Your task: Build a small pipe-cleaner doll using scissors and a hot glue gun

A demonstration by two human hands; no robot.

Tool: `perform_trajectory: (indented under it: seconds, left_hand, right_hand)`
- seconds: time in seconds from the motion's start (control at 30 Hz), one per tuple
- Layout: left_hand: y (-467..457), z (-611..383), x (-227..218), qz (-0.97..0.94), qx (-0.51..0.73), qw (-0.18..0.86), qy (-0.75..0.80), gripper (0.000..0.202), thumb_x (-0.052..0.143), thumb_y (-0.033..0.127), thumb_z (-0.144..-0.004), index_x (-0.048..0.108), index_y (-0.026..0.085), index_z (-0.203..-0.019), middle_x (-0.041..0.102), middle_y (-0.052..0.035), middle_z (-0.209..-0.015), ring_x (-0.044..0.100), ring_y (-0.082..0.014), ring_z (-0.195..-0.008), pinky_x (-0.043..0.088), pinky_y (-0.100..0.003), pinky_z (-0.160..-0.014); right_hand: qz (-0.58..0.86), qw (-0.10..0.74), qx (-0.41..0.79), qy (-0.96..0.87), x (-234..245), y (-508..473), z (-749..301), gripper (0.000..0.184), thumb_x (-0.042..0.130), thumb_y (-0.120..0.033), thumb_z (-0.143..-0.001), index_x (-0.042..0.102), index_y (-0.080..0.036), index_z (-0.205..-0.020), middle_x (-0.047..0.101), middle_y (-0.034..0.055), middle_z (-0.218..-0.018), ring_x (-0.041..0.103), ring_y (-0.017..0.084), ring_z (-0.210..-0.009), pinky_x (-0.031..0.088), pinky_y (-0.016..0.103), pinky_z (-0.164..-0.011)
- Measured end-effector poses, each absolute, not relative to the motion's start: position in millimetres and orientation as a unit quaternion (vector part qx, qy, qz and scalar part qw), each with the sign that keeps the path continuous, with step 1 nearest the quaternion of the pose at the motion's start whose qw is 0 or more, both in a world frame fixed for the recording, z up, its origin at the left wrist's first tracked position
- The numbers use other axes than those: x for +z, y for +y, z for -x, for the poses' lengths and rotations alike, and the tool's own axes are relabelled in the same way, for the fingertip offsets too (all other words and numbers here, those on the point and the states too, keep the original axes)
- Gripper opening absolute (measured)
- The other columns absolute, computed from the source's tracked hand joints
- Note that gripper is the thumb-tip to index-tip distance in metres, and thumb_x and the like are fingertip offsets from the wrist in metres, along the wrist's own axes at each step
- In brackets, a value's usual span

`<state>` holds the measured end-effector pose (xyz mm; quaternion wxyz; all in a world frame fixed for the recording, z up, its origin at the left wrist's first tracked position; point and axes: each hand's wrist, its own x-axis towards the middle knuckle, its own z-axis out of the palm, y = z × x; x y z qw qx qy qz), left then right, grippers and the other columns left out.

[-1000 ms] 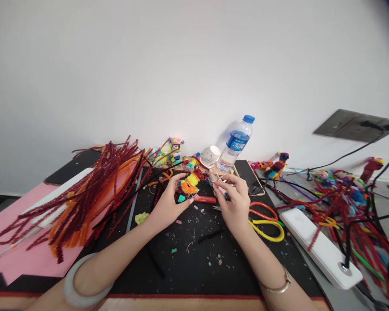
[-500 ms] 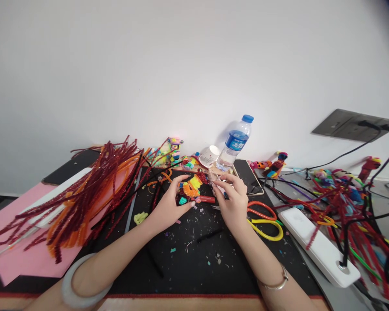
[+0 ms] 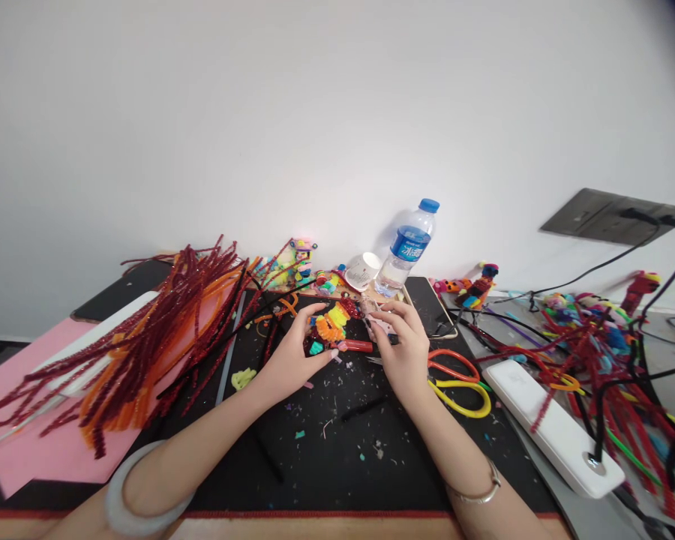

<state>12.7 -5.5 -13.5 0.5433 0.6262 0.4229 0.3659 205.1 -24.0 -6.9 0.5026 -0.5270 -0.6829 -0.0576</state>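
My left hand (image 3: 289, 356) is curled round a small colourful pipe-cleaner figure (image 3: 331, 327), yellow, orange, red and teal, held just above the black mat (image 3: 337, 442). My right hand (image 3: 403, 346) is beside it with its fingers pinched on a small pale object (image 3: 378, 319) that I cannot make out, close to the figure's right side. A red pen-like stick (image 3: 357, 346) lies on the mat between the two hands.
A pile of dark red and orange pipe cleaners (image 3: 146, 337) lies at the left. Orange and yellow scissors (image 3: 458, 379), a white power strip (image 3: 551, 427) and tangled pipe cleaners (image 3: 601, 352) are at the right. A water bottle (image 3: 406, 247) and a small cup (image 3: 364, 270) stand by the wall.
Both hands and the figure have shifted slightly; the right hand's fingers have closed in a little toward the figure.
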Motion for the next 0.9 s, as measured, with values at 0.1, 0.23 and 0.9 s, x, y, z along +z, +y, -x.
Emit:
perform_trajectory:
  seconds: [0.1, 0.23, 0.9]
  left_hand:
    - [-5, -13, -14, -0.621, 0.379, 0.551, 0.409, 0.069, 0.067, 0.024, -0.072, 0.034, 0.026, -0.132, 0.055, -0.0089, -0.120, 0.058, -0.0228, -0.104, 0.052, -0.041, -0.088]
    - [-7, -12, -10, -0.617, 0.361, 0.578, 0.392, 0.068, 0.065, 0.027, -0.075, 0.031, 0.027, -0.133, 0.056, -0.0079, -0.118, 0.059, -0.0218, -0.102, 0.053, -0.039, -0.085]
    - [-11, -12, -3, -0.628, 0.328, 0.586, 0.395, 0.068, 0.064, 0.031, -0.077, 0.028, 0.030, -0.135, 0.054, -0.0082, -0.120, 0.058, -0.0225, -0.101, 0.055, -0.021, -0.057]
  right_hand:
    - [0.538, 0.490, -0.023, -0.686, -6, -23, -205, 0.018, 0.046, -0.014, -0.087, 0.062, -0.019, -0.093, 0.058, 0.0095, -0.100, 0.056, 0.021, -0.098, 0.045, 0.038, -0.087]
    - [0.544, 0.447, 0.023, -0.710, -9, -23, -205, 0.018, 0.041, -0.018, -0.089, 0.058, -0.019, -0.096, 0.055, 0.0111, -0.108, 0.051, 0.023, -0.104, 0.042, 0.042, -0.090]
    - [0.533, 0.479, 0.142, -0.683, -7, -26, -201, 0.021, 0.035, -0.025, -0.093, 0.043, -0.021, -0.075, 0.047, 0.0019, -0.076, 0.046, 0.017, -0.073, 0.038, 0.031, -0.068]
